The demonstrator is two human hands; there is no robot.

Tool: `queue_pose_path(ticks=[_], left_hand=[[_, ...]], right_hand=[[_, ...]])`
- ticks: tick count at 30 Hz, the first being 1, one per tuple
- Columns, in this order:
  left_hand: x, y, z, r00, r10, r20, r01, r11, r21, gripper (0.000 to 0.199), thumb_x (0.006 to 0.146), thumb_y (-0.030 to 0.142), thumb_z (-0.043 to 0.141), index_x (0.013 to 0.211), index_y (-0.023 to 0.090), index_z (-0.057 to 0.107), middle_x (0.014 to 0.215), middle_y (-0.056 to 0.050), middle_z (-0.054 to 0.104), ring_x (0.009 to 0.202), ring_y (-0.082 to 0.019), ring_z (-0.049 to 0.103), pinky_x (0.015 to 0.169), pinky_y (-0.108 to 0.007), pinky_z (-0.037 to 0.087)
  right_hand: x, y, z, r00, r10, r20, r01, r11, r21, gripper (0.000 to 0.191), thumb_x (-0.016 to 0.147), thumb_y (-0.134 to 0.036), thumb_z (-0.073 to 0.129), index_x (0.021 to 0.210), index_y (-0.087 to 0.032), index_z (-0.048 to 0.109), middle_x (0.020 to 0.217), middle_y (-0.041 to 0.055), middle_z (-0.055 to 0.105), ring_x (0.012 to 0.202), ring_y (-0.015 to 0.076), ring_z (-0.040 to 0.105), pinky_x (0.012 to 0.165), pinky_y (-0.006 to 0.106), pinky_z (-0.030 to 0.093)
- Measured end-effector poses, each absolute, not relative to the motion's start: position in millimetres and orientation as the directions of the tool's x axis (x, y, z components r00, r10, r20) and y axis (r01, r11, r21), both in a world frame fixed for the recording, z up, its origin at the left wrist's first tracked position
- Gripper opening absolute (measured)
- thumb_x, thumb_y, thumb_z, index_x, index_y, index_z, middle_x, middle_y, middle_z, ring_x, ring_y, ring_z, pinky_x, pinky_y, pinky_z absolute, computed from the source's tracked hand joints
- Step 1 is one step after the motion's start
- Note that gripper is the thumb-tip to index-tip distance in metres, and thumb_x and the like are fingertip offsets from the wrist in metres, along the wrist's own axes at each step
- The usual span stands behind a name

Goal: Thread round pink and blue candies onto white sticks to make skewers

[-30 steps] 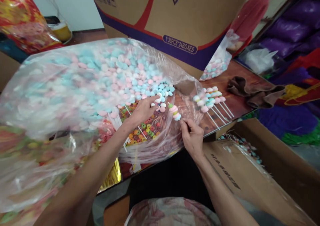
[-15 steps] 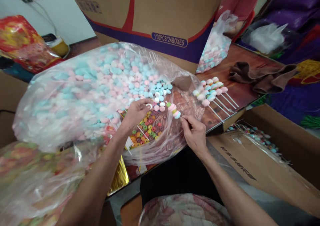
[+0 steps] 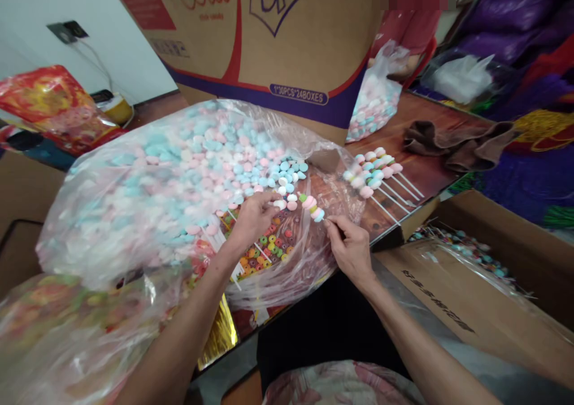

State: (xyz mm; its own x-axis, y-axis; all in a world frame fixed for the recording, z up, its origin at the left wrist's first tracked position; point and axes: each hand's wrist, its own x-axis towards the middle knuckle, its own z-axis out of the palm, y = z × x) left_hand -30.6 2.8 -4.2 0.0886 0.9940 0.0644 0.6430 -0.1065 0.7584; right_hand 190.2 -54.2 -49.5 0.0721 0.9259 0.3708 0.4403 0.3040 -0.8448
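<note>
My right hand pinches the lower end of a marshmallow skewer. Pink and blue marshmallows with green and yellow rings are threaded on its stick, and the tip points up and left. To the left, the fingertips of my left hand close on a pale marshmallow, partly covered by the fingers. Loose blue, white and pink marshmallows lie just beyond that hand, spilling from a big clear bag. Below it are many small coloured ring candies, with white sticks among them.
Several finished skewers lie in a row at the right, near a brown cloth. A large carton stands behind, beside a smaller marshmallow bag. An open box holding more skewers sits low at the right. A person's red clothing shows behind.
The camera view has tilted up, so the scene sits lower. My left hand has moved slightly with the pale marshmallow at its fingertips; my right hand keeps hold of the skewer.
</note>
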Motion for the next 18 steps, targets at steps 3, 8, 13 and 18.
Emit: queue_pose_path(ticks=[3, 8, 13, 18], left_hand=[[-23.9, 10.1, -6.6, 0.187, 0.966, 0.176, 0.777, -0.255, 0.575, 0.030, 0.079, 0.023, 0.051, 0.097, 0.019, 0.075, 0.101, -0.009, 0.073, 0.096, -0.025, 0.067, 0.089, -0.036, 0.050], [-22.8, 20.5, -20.2, 0.212, 0.956, 0.205, 0.869, -0.280, 0.409, 0.034, 0.080, 0.028, 0.046, 0.100, 0.020, 0.073, 0.100, -0.011, 0.072, 0.094, -0.028, 0.066, 0.089, -0.039, 0.050], [-23.1, 22.4, -27.9, 0.238, 0.951, 0.196, 0.882, -0.296, 0.366, 0.034, 0.082, 0.031, 0.040, 0.101, 0.019, 0.065, 0.100, -0.012, 0.067, 0.089, -0.029, 0.064, 0.081, -0.041, 0.051], [-18.1, 15.7, -20.3, 0.119, 0.974, 0.193, 0.819, -0.206, 0.535, 0.029, 0.078, 0.038, 0.048, 0.097, 0.020, 0.062, 0.095, -0.010, 0.064, 0.083, -0.027, 0.062, 0.074, -0.041, 0.052]], right_hand=[[187.7, -52.7, -50.2, 0.083, 0.923, 0.377, 0.428, 0.309, -0.849, 0.020, 0.096, -0.028, 0.052, 0.087, -0.019, 0.067, 0.079, 0.0025, 0.068, 0.071, 0.0174, 0.063, 0.070, 0.027, 0.046], [186.4, -47.2, -48.9, 0.069, 0.914, 0.400, 0.435, 0.333, -0.836, 0.022, 0.098, -0.025, 0.048, 0.084, -0.021, 0.065, 0.080, 0.0036, 0.069, 0.075, 0.0203, 0.066, 0.071, 0.030, 0.048], [187.1, -46.4, -46.7, 0.052, 0.915, 0.399, 0.476, 0.329, -0.816, 0.024, 0.101, -0.029, 0.048, 0.082, -0.025, 0.063, 0.075, 0.0050, 0.067, 0.070, 0.0221, 0.064, 0.065, 0.034, 0.049], [186.7, -48.1, -46.4, 0.038, 0.919, 0.392, 0.489, 0.325, -0.810, 0.024, 0.101, -0.029, 0.049, 0.081, -0.027, 0.063, 0.074, 0.0053, 0.066, 0.068, 0.0240, 0.064, 0.062, 0.036, 0.049]])
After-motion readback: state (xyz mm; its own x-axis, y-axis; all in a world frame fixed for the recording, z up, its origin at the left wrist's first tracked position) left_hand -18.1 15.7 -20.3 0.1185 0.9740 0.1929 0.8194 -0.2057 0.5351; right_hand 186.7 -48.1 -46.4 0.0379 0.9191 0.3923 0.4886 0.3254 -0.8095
